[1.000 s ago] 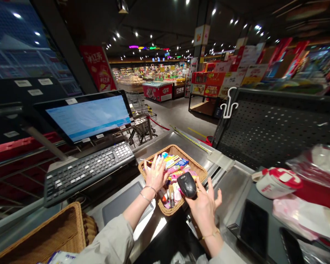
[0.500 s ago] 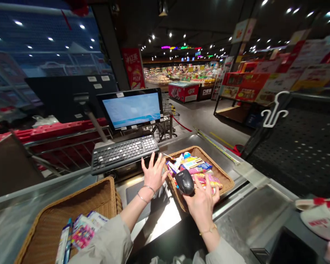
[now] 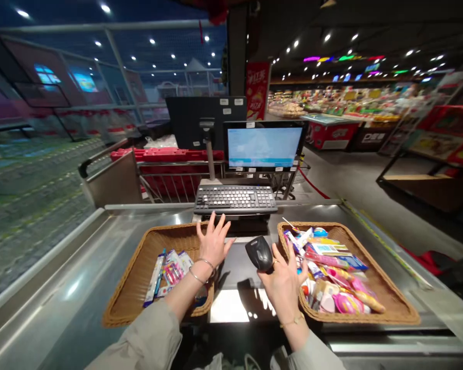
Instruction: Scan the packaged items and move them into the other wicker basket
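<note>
Steel checkout counter (image 3: 81, 267) in a supermarket carries two wicker baskets. The left basket (image 3: 135, 280) holds only a few packets (image 3: 170, 267). The left hand (image 3: 213, 244) hovers over its right rim, empty, fingers spread. Between the baskets, the right hand (image 3: 283, 280) grips a black scanner (image 3: 259, 253). The right basket (image 3: 389, 298) carries a heap of packets (image 3: 332, 267), so most of the scanning looks undone. Characters on the red banner (image 3: 256, 87) and text on the screen (image 3: 264, 147) are too blurred to read.

Free lane between left basket (image 3: 133, 288) and right basket (image 3: 391, 303), over the dark scanner plate (image 3: 237, 264), ends at the keyboard (image 3: 235, 199) and is partly taken by the spread left hand (image 3: 213, 245) and the right hand (image 3: 283, 283) gripping a handheld scanner (image 3: 259, 253).
</note>
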Demonstrator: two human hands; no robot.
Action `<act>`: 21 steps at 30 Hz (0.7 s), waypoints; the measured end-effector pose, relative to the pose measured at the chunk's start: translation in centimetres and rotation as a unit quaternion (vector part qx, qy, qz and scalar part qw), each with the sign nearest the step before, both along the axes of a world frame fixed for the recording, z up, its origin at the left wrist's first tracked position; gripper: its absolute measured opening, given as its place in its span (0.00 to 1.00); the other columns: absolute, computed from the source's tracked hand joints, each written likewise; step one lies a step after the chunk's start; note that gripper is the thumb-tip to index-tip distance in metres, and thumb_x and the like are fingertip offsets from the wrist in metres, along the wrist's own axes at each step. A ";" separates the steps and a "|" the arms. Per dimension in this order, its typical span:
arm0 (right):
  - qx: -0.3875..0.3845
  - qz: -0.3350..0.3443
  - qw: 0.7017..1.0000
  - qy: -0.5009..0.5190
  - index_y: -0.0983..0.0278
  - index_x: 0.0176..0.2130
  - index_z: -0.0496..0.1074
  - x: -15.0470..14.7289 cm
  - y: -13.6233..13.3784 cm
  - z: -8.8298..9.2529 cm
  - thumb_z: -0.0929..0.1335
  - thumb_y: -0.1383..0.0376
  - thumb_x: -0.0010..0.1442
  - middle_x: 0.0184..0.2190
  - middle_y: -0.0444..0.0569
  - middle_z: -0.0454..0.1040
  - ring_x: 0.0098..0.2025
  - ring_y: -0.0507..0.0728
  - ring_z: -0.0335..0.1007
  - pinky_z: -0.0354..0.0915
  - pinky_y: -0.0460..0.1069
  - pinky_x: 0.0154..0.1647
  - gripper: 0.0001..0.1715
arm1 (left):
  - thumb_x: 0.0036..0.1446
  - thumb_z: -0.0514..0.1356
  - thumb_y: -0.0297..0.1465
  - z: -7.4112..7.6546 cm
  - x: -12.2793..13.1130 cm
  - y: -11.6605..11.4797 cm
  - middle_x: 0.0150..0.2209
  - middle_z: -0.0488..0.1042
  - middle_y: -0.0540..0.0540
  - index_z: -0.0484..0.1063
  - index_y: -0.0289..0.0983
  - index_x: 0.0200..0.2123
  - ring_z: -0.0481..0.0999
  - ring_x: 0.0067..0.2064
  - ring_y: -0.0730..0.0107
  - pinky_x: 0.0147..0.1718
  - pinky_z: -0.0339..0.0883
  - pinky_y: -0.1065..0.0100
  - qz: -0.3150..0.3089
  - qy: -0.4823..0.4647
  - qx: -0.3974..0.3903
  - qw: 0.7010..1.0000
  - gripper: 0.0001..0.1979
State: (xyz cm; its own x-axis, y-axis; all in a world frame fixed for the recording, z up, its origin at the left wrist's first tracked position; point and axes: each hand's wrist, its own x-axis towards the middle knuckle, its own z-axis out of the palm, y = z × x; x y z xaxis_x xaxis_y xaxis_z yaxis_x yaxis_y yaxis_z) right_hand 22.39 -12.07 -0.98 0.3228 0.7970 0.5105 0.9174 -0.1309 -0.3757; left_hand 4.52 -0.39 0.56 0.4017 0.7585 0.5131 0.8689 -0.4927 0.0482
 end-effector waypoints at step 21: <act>-0.045 0.126 0.991 0.011 0.57 0.29 0.75 -7.4 2.0 -2.0 0.66 0.60 0.52 0.51 0.45 0.75 0.66 0.67 0.47 0.34 0.69 0.62 0.08 | 0.60 0.56 0.38 -4.8 -15.7 -2.0 0.64 0.63 0.45 0.70 0.48 0.55 0.49 0.69 0.52 0.64 0.29 0.35 0.114 0.069 -0.096 0.986 0.20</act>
State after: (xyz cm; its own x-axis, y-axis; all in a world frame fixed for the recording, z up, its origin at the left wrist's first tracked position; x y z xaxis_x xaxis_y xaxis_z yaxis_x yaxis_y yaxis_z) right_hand 15.01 -10.11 -2.95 0.1183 0.8955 0.4292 0.9174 0.0669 -0.3924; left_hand -11.21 -2.39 -4.26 0.2653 0.9150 0.3039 0.9609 -0.2769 -0.0053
